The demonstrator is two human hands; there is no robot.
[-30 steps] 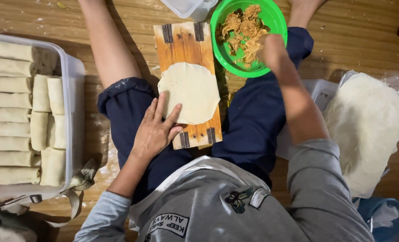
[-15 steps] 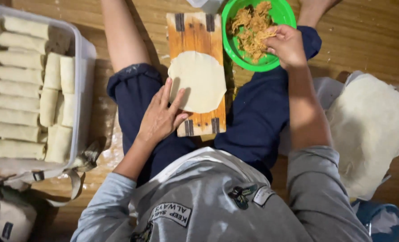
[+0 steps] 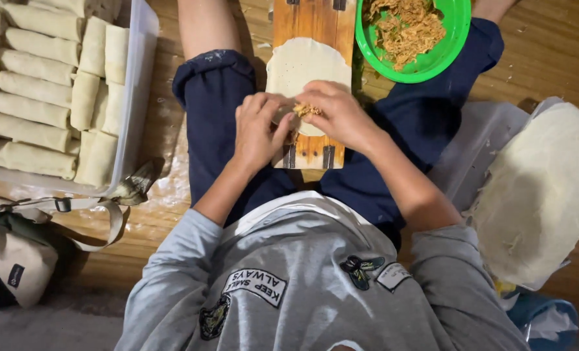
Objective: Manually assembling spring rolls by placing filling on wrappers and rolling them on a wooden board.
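Observation:
A round pale wrapper (image 3: 306, 64) lies on a wooden board (image 3: 310, 19) resting across my lap. On its near edge sits a small heap of shredded brown filling (image 3: 306, 110). My left hand (image 3: 258, 129) and my right hand (image 3: 339, 115) meet over that heap, fingers curled around the filling and the wrapper's near edge. A green bowl (image 3: 447, 47) holding more shredded filling stands beyond my right hand, beside the board.
A clear plastic tub (image 3: 135, 84) on my left holds several rolled pale wraps. To my right lies a stack of flat wrappers (image 3: 543, 188) on plastic. A beige bag (image 3: 16, 257) with a strap sits at the lower left on the wooden floor.
My right hand has come from the green bowl to the wrapper's near edge with filling. My left hand shifted from pressing the wrapper to meeting the right over the filling.

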